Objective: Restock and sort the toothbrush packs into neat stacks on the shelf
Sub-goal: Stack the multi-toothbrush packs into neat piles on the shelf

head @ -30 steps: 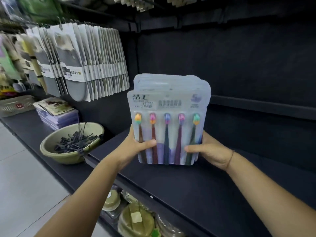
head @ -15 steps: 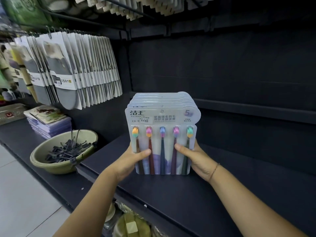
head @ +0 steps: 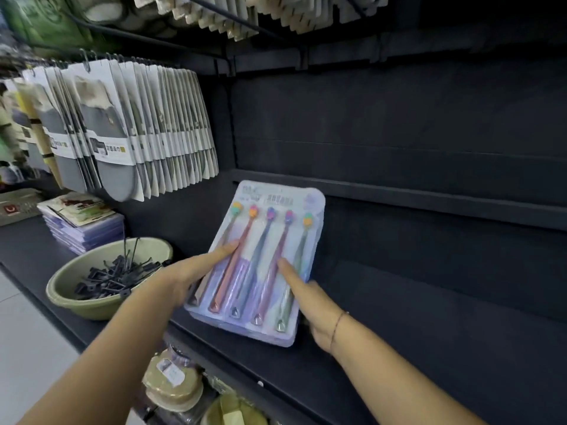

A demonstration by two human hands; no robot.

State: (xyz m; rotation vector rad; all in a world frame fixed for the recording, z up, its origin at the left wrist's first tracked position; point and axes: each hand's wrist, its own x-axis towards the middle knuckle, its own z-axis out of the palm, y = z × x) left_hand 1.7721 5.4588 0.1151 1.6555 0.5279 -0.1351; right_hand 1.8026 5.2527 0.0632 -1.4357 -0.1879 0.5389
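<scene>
A stack of clear toothbrush packs (head: 266, 237), each with several coloured brushes, lies tilted back on the black shelf (head: 414, 338), heads pointing to the rear. My left hand (head: 184, 279) holds its left edge, thumb laid across the top pack. At the right edge my right hand (head: 317, 308) grips it, thumb on top and fingers hidden beside and under the stack. Only the top pack shows clearly.
A green bowl (head: 92, 305) of black clips sits just left of the stack. Flat purple packs (head: 84, 230) are piled behind it, and grey carded goods (head: 138, 133) hang above. Round tan items (head: 171, 384) fill the lower shelf. A black back panel (head: 399, 124) closes the shelf.
The stack stood upright in both hands before; it has been lowered and tipped backward so it now lies nearly flat on the shelf. Both hands stayed on its lower sides.
</scene>
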